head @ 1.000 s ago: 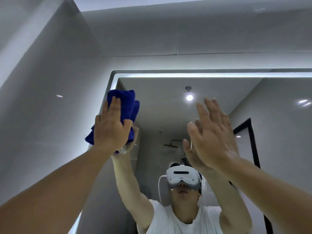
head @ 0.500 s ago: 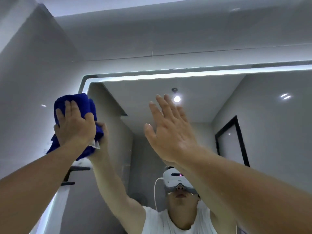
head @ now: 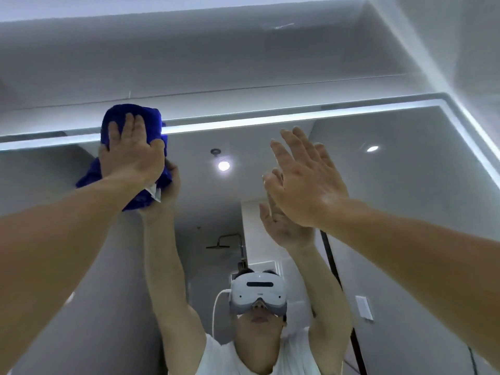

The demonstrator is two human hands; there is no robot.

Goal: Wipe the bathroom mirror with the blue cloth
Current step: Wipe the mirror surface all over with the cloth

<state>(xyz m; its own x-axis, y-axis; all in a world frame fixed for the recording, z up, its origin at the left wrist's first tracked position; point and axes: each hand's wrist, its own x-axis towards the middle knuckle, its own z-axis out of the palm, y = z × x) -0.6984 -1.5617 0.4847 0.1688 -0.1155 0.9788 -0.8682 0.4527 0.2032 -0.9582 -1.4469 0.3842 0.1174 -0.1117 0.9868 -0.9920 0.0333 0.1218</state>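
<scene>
A large wall mirror (head: 405,201) with a lit strip along its top edge fills the view. The bunched blue cloth (head: 135,115) is pressed against the mirror's top edge, left of centre, partly over the light strip. My left hand (head: 132,155) lies flat on the cloth with fingers pointing up, holding it to the glass. A white label hangs from the cloth's lower edge. My right hand (head: 303,180) is raised in front of the glass at centre right, fingers spread, holding nothing. Whether it touches the mirror I cannot tell.
Grey tiled wall (head: 243,58) runs above the mirror, with a corner at the upper right. The glass reflects a person in a white shirt and white headset (head: 257,293), a ceiling lamp (head: 223,165), a shower head and a dark door frame.
My left hand has carried the cloth from the mirror's upper left corner rightward and up onto the top light strip. The view has tilted and shifted right; my right hand stays raised and open.
</scene>
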